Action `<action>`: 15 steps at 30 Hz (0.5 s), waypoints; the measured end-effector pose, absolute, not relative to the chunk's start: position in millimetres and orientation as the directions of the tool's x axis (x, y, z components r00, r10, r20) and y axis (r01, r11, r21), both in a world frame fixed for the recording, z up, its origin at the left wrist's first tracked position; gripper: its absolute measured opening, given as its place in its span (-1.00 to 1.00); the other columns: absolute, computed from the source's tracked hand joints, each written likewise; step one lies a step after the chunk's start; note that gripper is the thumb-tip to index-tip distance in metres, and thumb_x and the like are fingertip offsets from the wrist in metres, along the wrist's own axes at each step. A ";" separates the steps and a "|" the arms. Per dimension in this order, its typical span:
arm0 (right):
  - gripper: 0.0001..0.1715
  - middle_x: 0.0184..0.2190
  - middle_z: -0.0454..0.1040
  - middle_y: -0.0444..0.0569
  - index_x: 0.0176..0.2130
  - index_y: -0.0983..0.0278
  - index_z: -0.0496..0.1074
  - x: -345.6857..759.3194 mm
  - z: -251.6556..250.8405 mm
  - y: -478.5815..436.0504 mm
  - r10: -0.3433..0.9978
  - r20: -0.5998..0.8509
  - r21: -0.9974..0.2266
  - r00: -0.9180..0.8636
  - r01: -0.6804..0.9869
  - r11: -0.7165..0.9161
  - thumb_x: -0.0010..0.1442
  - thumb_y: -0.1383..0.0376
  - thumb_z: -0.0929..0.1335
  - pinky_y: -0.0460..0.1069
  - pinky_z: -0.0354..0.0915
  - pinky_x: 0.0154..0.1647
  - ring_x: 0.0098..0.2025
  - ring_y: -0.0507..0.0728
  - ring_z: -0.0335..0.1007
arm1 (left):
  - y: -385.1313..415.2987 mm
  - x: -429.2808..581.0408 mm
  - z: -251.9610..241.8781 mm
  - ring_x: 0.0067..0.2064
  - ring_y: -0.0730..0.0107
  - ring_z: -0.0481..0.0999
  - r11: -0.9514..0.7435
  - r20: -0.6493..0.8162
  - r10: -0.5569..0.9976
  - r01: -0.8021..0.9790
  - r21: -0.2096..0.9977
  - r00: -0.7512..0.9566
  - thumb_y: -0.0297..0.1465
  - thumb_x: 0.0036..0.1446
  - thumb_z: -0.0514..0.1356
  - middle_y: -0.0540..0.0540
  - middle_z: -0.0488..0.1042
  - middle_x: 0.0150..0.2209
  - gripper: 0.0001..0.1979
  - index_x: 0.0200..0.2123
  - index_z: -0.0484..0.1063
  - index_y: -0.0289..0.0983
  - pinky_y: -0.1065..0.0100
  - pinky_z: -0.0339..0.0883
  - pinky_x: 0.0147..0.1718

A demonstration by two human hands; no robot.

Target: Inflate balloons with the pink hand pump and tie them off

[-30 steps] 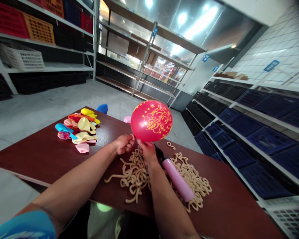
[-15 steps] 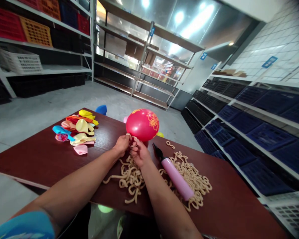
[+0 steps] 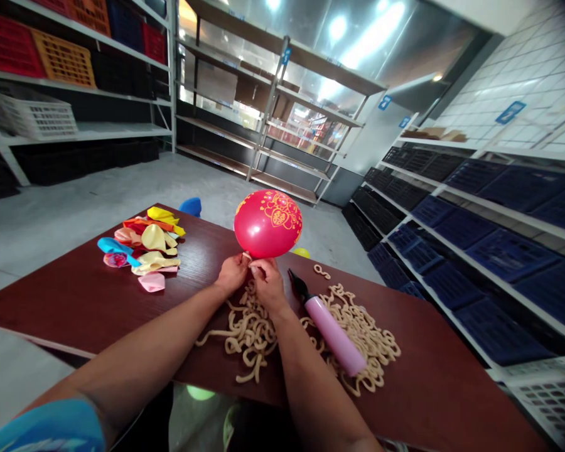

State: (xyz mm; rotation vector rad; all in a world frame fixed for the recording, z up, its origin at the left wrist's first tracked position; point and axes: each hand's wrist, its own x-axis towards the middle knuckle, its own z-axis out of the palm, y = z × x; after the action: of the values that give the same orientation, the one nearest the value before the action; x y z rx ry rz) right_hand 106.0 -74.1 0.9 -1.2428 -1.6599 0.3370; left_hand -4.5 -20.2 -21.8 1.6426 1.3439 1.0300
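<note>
An inflated red balloon (image 3: 257,226) with yellow printing stands above my two hands, over the table's far edge. My left hand (image 3: 234,274) is closed on its neck, thumb and fingers pinched together. Close beside it, my right hand (image 3: 267,281) is closed too, its fingertips pinching at the same neck. The knot or end of the neck is hidden by the fingers. Beneath the hands lies a heap of tan cord-like loops (image 3: 249,336). Right of my right hand rests a pink hand pump (image 3: 334,336) with a black nozzle, partly on a second tan heap (image 3: 370,339).
Flat uninflated balloons (image 3: 155,238) in several colours lie on the left of the dark red table (image 3: 75,295). A blue balloon (image 3: 191,207) and a yellow balloon (image 3: 302,252) show beyond its far edge. Shelves with blue crates (image 3: 499,263) line the right.
The red balloon has risen slightly and turned, so more of its yellow print faces me. My right hand has rolled over and its fingers have drawn in at the neck.
</note>
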 end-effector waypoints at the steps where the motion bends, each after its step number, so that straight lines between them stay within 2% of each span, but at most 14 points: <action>1: -0.82 -0.29 0.38 -0.07 -0.33 0.19 0.42 106.7 -0.5 -73.0 0.844 0.535 -0.718 0.032 0.544 0.434 0.14 0.28 0.24 -0.02 0.23 -0.10 -0.20 0.07 0.31 | -19.9 -3.9 -23.1 -0.49 0.42 0.32 -0.168 0.128 0.983 0.367 0.915 0.130 -0.17 0.15 -0.11 -0.04 0.35 -0.57 -0.60 -0.51 0.35 -0.28 0.41 0.07 -0.51; 4: -0.84 -0.32 0.44 -0.11 -0.34 0.20 0.42 109.4 -4.9 -70.8 0.863 0.500 -0.778 0.069 0.473 0.413 0.13 0.25 0.25 -0.02 0.22 -0.10 -0.20 0.08 0.32 | -19.6 -2.2 -26.4 -0.51 0.42 0.31 -0.210 0.159 0.975 0.395 0.894 0.158 -0.20 0.17 -0.13 -0.04 0.33 -0.58 -0.60 -0.51 0.34 -0.27 0.41 0.07 -0.51; 11: -0.79 -0.38 0.45 -0.12 -0.30 0.24 0.40 110.9 -12.2 -67.7 0.909 0.372 -0.903 0.188 0.300 0.307 0.04 0.19 0.32 -0.05 0.27 -0.24 -0.33 0.05 0.35 | -24.2 -0.7 -23.7 -0.46 0.41 0.36 -0.293 0.208 0.952 0.476 0.829 0.224 -0.21 0.20 -0.17 -0.09 0.39 -0.51 -0.57 -0.46 0.37 -0.30 0.40 0.11 -0.46; 15: -0.76 -0.51 0.43 -0.16 -0.35 0.24 0.40 111.0 -13.3 -66.8 0.958 0.220 -0.971 0.184 0.139 0.196 -0.02 0.14 0.35 -0.08 0.26 -0.45 -0.51 0.02 0.29 | -25.8 -2.0 -22.0 -0.46 0.42 0.37 -0.310 0.204 0.944 0.493 0.813 0.259 -0.21 0.20 -0.17 -0.10 0.41 -0.50 -0.57 -0.45 0.36 -0.30 0.41 0.12 -0.45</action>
State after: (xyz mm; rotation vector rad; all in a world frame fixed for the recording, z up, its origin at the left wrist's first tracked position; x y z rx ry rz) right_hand 111.0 -66.8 -13.3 -1.2244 -1.2373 0.8501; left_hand -2.0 -25.8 -22.0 1.9135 1.3003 0.9365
